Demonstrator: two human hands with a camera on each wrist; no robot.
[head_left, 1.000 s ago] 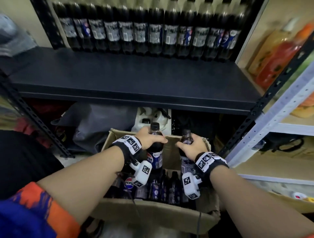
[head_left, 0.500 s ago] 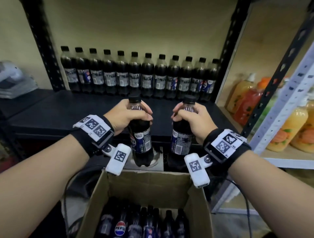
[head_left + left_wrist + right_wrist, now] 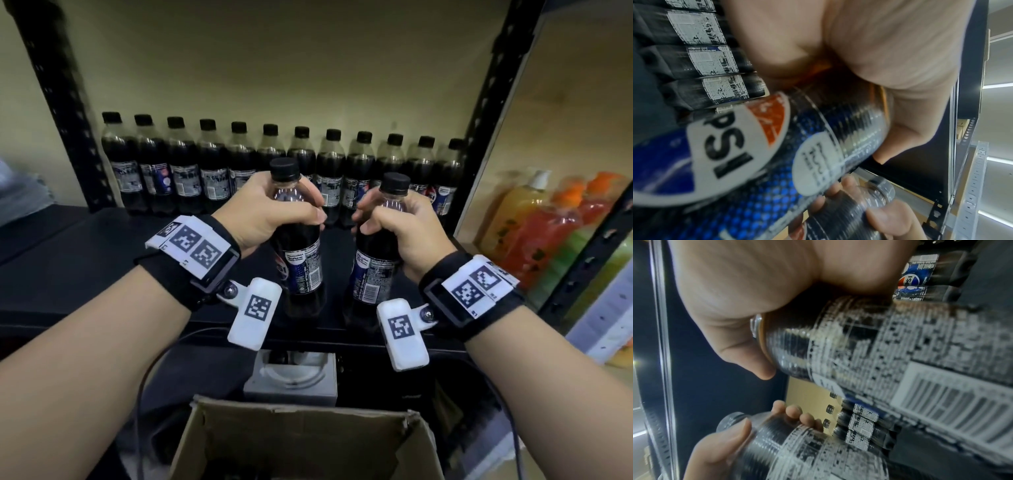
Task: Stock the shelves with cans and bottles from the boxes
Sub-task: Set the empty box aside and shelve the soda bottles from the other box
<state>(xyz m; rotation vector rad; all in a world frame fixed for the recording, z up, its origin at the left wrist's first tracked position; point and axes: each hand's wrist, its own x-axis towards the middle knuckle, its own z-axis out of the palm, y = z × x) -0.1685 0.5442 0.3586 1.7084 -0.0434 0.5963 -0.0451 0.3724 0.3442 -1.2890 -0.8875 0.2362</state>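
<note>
My left hand (image 3: pixel 274 212) grips the shoulder of a dark cola bottle (image 3: pixel 299 270) with a black cap and blue label, held upright above the front of the black shelf (image 3: pixel 85 267). My right hand (image 3: pixel 394 226) grips a second cola bottle (image 3: pixel 371 281) the same way, just to its right. The left wrist view shows the first bottle's label (image 3: pixel 760 162) close up under my palm; the right wrist view shows the second bottle's barcode label (image 3: pixel 910 353). A row of several like bottles (image 3: pixel 212 171) stands along the shelf's back. Whether the held bottles touch the shelf is unclear.
An open cardboard box (image 3: pixel 301 442) sits below the shelf edge, its contents out of sight. Behind it is a grey moulded tray (image 3: pixel 291 377). Black slotted uprights (image 3: pixel 486 113) frame the shelf. Orange and yellow bottles (image 3: pixel 534 222) fill the neighbouring shelf at right.
Both hands have lifted their bottles out of the box and carried them up and forward, over the shelf's front part. The head view has risen toward the shelf.
</note>
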